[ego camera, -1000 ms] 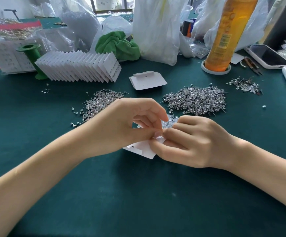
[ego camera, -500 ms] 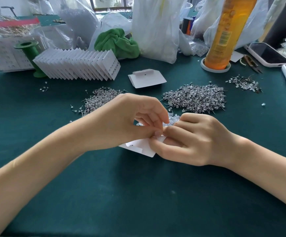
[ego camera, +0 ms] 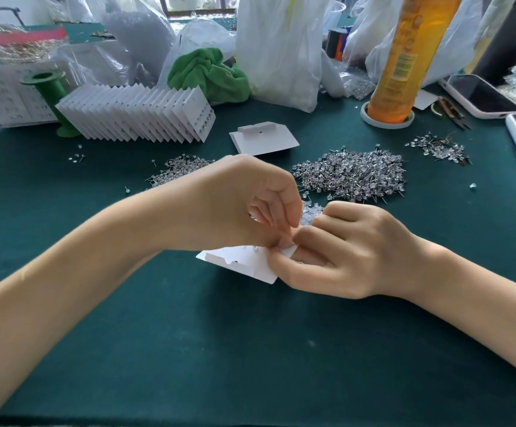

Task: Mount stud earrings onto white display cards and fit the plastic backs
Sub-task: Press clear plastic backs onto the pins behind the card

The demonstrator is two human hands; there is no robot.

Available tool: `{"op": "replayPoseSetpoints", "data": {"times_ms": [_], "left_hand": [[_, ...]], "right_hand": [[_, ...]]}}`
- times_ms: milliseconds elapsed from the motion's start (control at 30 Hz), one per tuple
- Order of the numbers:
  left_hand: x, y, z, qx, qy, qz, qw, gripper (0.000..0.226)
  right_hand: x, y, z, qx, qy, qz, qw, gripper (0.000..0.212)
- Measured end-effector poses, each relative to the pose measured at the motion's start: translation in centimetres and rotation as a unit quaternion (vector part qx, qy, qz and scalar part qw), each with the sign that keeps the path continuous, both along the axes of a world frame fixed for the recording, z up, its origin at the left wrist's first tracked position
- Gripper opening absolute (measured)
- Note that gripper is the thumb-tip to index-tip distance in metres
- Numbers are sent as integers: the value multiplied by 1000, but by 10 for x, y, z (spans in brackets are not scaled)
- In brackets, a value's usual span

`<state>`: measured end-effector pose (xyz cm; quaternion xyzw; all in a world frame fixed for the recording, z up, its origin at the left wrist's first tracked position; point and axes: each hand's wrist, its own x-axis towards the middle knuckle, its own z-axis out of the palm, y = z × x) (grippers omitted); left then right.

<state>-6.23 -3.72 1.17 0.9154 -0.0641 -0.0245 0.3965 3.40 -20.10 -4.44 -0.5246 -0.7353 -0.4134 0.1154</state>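
Fingers of the left hand (ego camera: 235, 204) curl down and pinch the top edge of the card (ego camera: 244, 261), which sits tilted just above the green cloth (ego camera: 250, 349) at centre. The right hand (ego camera: 343, 251) grips the card's right corner, thumb under, fingers curled over. Behind the hands lies the big stud pile (ego camera: 352, 175), a smaller one (ego camera: 179, 169) partly hidden to its left

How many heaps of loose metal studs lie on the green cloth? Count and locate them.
3. The large heap sits beyond the right hand; a smaller heap is partly hidden behind the left hand; the smallest heap lies far right. Others may be hidden.
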Motion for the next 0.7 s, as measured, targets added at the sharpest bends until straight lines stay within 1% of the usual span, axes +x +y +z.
{"op": "replayPoseSetpoints", "data": {"times_ms": [100, 167, 200, 233, 333, 400, 433, 500, 567, 633, 700], "left_hand": [[2, 0, 0, -10, 18, -3, 1000, 20], [2, 2, 1, -48, 16, 2, 999, 15], [2, 5, 3, -73, 4, 15, 997, 10], [2, 9, 4, -94, -13, 37, 995, 10], [-2, 27, 11, -134, -46, 116, 983, 34], [-11, 37, 12, -115, -58, 132, 983, 38], [-15, 40, 10, -88, -60, 139, 985, 37], [-21, 44, 3, -60, -53, 162, 984, 34], [-23, 45, -4, -97, -44, 187, 977, 27], [-20, 45, -8, -117, -55, 212, 969, 14], [-17, 47, -10, -112, -77, 243, 960, 4]], "right_hand": [[0, 0, 1, 4, 8, -8, 1000, 20], [3, 0, 2, 4, 42, -9, 999, 17], [6, -1, 3, 3, 65, -7, 998, 16], [10, -2, 4, 2, 91, -6, 996, 16], [17, -2, 4, 7, 174, -21, 984, 12], [20, -1, 4, 21, 255, -40, 966, 9], [20, 0, 4, 24, 311, -49, 949, 15], [20, 1, 7, 5, 446, -47, 894, 29], [21, 3, 9, -17, 551, -46, 833, 36], [26, 7, 11, -45, 614, -56, 786, 33], [36, 16, 15, -74, 656, -59, 749, 20]]}}
